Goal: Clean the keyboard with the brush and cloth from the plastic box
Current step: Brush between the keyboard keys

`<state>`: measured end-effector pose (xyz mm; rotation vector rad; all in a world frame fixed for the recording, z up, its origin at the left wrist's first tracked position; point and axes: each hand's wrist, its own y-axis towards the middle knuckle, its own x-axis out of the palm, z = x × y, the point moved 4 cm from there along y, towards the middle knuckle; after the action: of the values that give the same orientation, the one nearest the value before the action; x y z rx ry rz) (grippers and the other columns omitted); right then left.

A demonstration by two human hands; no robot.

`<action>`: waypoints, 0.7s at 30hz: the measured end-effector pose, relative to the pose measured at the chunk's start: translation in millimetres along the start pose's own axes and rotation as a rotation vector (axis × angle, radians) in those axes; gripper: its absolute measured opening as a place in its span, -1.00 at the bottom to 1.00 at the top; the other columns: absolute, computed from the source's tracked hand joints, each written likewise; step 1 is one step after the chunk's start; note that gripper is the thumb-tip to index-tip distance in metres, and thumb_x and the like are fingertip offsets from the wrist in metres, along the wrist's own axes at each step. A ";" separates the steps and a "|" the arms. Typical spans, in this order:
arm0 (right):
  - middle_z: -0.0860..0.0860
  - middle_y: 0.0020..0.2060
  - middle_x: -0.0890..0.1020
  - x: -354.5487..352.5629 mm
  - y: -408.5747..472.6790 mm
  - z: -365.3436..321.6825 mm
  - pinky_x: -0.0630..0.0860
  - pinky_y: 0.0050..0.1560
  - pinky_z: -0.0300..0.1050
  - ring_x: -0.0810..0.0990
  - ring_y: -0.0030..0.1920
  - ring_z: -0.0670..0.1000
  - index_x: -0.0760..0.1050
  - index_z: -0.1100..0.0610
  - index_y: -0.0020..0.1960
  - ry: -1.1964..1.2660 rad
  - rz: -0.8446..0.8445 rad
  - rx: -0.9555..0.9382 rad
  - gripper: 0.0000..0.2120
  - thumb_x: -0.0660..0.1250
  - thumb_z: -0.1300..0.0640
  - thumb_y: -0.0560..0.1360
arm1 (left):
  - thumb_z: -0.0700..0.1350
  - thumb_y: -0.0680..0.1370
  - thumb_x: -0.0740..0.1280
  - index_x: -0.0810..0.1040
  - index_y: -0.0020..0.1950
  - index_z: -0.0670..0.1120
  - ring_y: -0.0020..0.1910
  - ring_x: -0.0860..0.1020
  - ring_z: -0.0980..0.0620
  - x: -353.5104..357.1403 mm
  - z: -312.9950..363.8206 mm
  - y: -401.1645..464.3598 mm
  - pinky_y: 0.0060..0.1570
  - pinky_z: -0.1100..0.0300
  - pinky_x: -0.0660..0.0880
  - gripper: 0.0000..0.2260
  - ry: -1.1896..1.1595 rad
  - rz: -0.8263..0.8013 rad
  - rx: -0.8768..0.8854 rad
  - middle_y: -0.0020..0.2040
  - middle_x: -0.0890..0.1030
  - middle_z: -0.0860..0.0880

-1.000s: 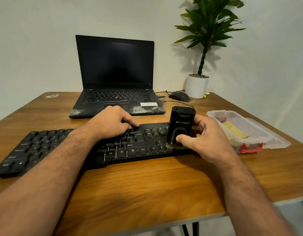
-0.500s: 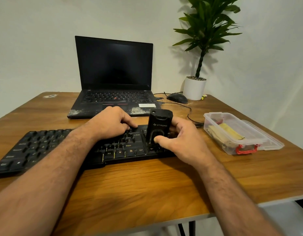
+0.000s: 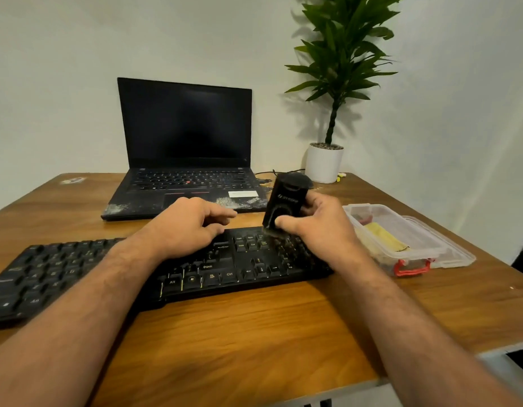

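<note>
1. Keyboard (image 3: 78, 274): black, lies across the wooden bench (image 3: 254, 333) from the left edge of the frame to right of centre.
2. Laptop (image 3: 185, 148): open, screen dark, upper centre, behind the keyboard; pale dust marks its palm rest.
3. Left hand (image 3: 184, 227): rests on the keyboard's middle section, fingers (image 3: 222, 214) loosely spread and relaxed, holding nothing.
4. Brush (image 3: 285, 205): black, upright with a slight tilt; bristles touch the keys at the keyboard's right end.
5. Right hand (image 3: 319, 227): grips the brush, thumb on the near face, fingers curled round the far side.
6. Potted plant (image 3: 324, 163): white pot, upper right, at the bench's far edge.
7. Plastic box (image 3: 401, 239): clear, red latch, right of the keyboard, open; yellow cloth (image 3: 385, 237) lies inside.
</note>
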<state>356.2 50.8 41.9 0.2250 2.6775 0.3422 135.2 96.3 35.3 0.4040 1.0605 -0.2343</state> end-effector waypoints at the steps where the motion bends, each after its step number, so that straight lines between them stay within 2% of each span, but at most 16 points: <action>1: -0.12 -0.10 0.72 -8.5 8.4 2.5 0.63 -0.04 -0.18 0.70 -0.14 -0.20 0.60 -0.05 0.10 0.040 0.032 0.021 -0.67 0.54 0.21 0.40 | -0.07 0.59 0.34 0.54 0.32 0.20 0.18 0.52 0.23 0.3 5.3 2.0 0.36 0.17 0.39 -0.67 -0.027 0.012 0.008 0.18 0.62 0.22; 3: -0.13 -0.11 0.70 -20.1 21.6 9.5 0.53 -0.25 -0.46 0.66 -0.23 -0.29 0.59 0.02 0.15 0.048 0.063 0.035 -0.67 0.52 0.21 0.43 | -0.05 0.59 0.34 0.56 0.30 0.19 0.23 0.51 0.19 1.2 16.4 8.4 0.34 0.21 0.36 -0.70 -0.021 0.007 0.018 0.22 0.61 0.17; 4: -0.13 -0.08 0.69 -23.3 25.7 13.6 0.44 -0.34 -0.54 0.65 -0.23 -0.30 0.57 0.03 0.18 0.034 0.075 0.038 -0.66 0.51 0.22 0.44 | -0.04 0.59 0.35 0.59 0.27 0.19 0.21 0.50 0.19 2.4 22.1 13.3 0.28 0.25 0.36 -0.73 0.000 -0.010 0.019 0.23 0.61 0.15; 5: -0.11 -0.04 0.70 -24.2 28.7 18.9 0.42 -0.31 -0.54 0.65 -0.19 -0.28 0.56 0.05 0.20 0.028 0.083 0.044 -0.64 0.51 0.21 0.43 | -0.03 0.58 0.35 0.63 0.22 0.18 0.17 0.51 0.20 4.2 27.4 18.4 0.22 0.27 0.36 -0.77 0.016 -0.029 0.021 0.21 0.63 0.14; 7: -0.11 0.07 0.68 -22.6 31.7 26.1 0.44 -0.18 -0.43 0.64 -0.04 -0.24 0.52 0.03 0.28 0.002 0.091 0.034 -0.54 0.52 0.20 0.42 | -0.02 0.56 0.38 0.68 0.11 0.16 0.09 0.54 0.22 8.0 35.4 27.4 0.19 0.28 0.40 -0.83 0.037 -0.055 0.029 0.13 0.67 0.14; 9: -0.15 0.12 0.63 -18.4 33.9 27.3 0.38 -0.13 -0.39 0.58 0.06 -0.21 0.47 -0.01 0.33 -0.064 0.076 -0.011 -0.50 0.51 0.18 0.43 | -0.01 0.55 0.39 0.70 0.04 0.17 0.05 0.57 0.24 13.0 37.7 31.9 0.21 0.23 0.46 -0.86 0.054 -0.069 0.029 0.06 0.68 0.17; 11: -0.14 0.18 0.61 -12.4 34.4 23.7 0.41 -0.01 -0.30 0.55 0.16 -0.16 0.46 -0.03 0.34 -0.110 0.032 -0.054 -0.50 0.50 0.16 0.44 | 0.00 0.55 0.39 0.70 0.03 0.19 0.02 0.56 0.26 16.1 36.6 32.5 0.19 0.22 0.48 -0.87 0.061 -0.056 0.030 0.03 0.67 0.22; 14: -0.10 0.23 0.59 -1.3 34.1 19.8 0.47 0.19 -0.10 0.54 0.21 -0.10 0.44 -0.04 0.35 -0.198 -0.041 -0.092 -0.49 0.49 0.13 0.45 | -0.01 0.56 0.38 0.70 0.05 0.20 0.01 0.52 0.28 15.1 30.3 27.8 0.11 0.30 0.40 -0.85 0.018 -0.020 0.024 -0.01 0.62 0.26; 16: -0.05 0.22 0.60 -3.9 37.6 22.7 0.50 0.21 -0.06 0.57 0.19 -0.04 0.40 -0.02 0.37 -0.278 -0.004 -0.056 -0.47 0.48 0.13 0.46 | -0.02 0.56 0.39 0.70 0.06 0.19 0.04 0.50 0.30 15.3 25.4 24.2 0.11 0.33 0.35 -0.85 0.006 -0.018 0.029 -0.01 0.60 0.27; 18: -0.03 0.21 0.60 -16.0 38.9 25.8 0.45 0.15 -0.12 0.58 0.17 -0.02 0.39 0.01 0.39 -0.309 0.091 0.002 -0.46 0.48 0.14 0.46 | -0.02 0.56 0.39 0.69 0.07 0.19 0.03 0.49 0.32 16.2 24.2 21.9 0.14 0.34 0.34 -0.84 0.006 -0.016 0.044 0.02 0.62 0.27; 21: -0.05 0.16 0.61 -22.1 37.3 27.6 0.42 0.07 -0.16 0.55 0.07 -0.09 0.40 0.01 0.38 -0.320 0.160 0.014 -0.47 0.48 0.15 0.46 | -0.02 0.56 0.38 0.69 0.08 0.18 0.02 0.48 0.32 17.2 25.9 23.0 0.16 0.34 0.34 -0.84 0.026 -0.017 0.054 0.08 0.65 0.23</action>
<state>391.8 87.4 36.6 0.4598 2.3522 0.3073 172.7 106.0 36.0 0.4472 1.0858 -0.2739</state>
